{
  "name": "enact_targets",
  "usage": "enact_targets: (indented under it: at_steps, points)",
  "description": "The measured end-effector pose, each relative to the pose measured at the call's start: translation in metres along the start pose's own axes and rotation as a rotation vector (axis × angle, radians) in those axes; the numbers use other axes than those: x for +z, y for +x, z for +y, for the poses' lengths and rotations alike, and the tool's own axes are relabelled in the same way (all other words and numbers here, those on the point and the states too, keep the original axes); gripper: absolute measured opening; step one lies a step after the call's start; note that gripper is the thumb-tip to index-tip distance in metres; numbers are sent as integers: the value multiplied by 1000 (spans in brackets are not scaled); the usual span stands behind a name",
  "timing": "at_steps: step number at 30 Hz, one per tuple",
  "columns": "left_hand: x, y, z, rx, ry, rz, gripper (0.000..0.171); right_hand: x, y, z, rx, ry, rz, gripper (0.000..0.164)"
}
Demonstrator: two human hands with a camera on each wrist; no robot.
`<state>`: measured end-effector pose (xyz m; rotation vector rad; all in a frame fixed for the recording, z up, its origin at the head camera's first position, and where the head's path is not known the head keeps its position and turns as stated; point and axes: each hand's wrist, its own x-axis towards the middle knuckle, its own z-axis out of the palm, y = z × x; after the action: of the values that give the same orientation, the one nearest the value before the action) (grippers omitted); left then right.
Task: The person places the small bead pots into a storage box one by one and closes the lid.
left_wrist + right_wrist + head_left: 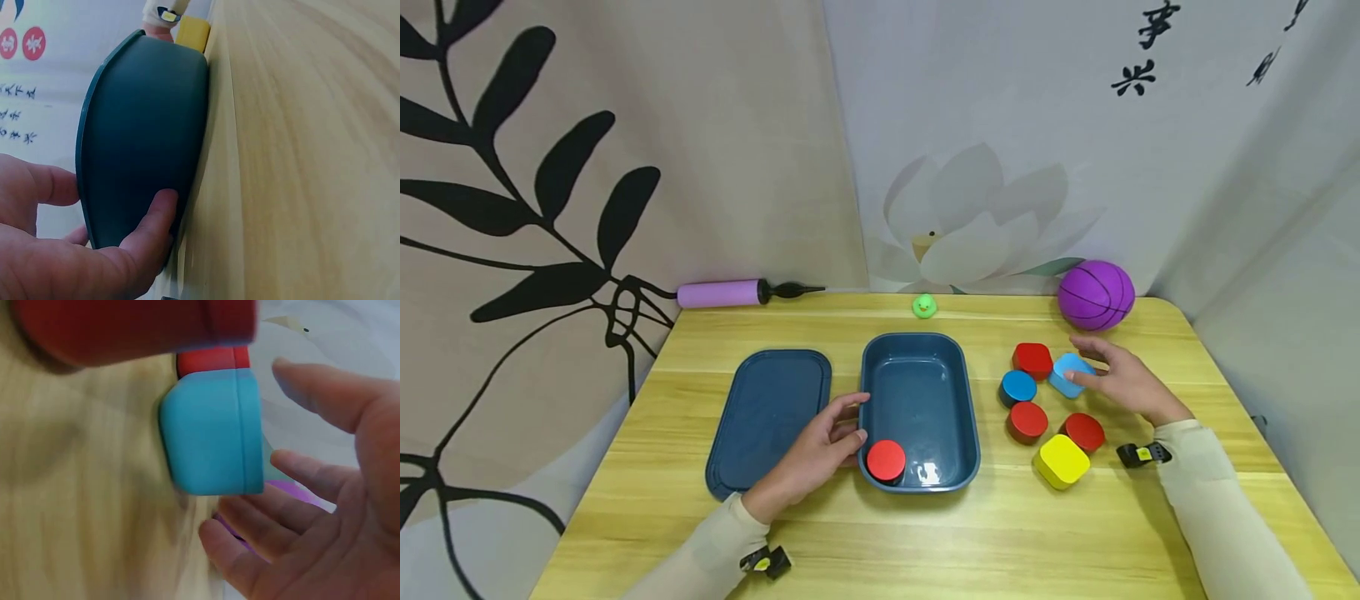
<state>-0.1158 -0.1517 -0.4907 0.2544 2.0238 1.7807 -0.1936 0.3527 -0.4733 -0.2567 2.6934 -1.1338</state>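
Note:
My left hand [820,446] is at the left side of a dark blue rectangular container [972,467]. In the left wrist view the thumb lies against its outer wall [144,131], and a fingertip touches the rim. A red round-topped box [886,461] sits inside, in the near left corner. My right hand [1123,379] reaches over a light blue box [1070,375] with fingers spread around it. In the right wrist view, the thumb [312,394] stands apart from this box [209,434], while the fingers extend on its far side.
Beside the light blue box stand several red boxes [1027,422], a darker blue one [1017,387] and a yellow one [1062,461]. A dark blue lid [775,417] lies left of the container. Behind are a green duck toy [924,306], a purple ball [1096,295] and a purple pump [718,293].

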Motion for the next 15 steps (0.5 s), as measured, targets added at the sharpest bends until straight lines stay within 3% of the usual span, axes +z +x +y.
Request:
enact_targets:
  at_steps: [7,15]
  points:
    - [-1,0,-1,-4,-2,-2,58,4,1,4,29,-20,-30,83]
    - [-2,1,-2,-5,-6,-10,58,7,0,4,49,-46,-7,82]
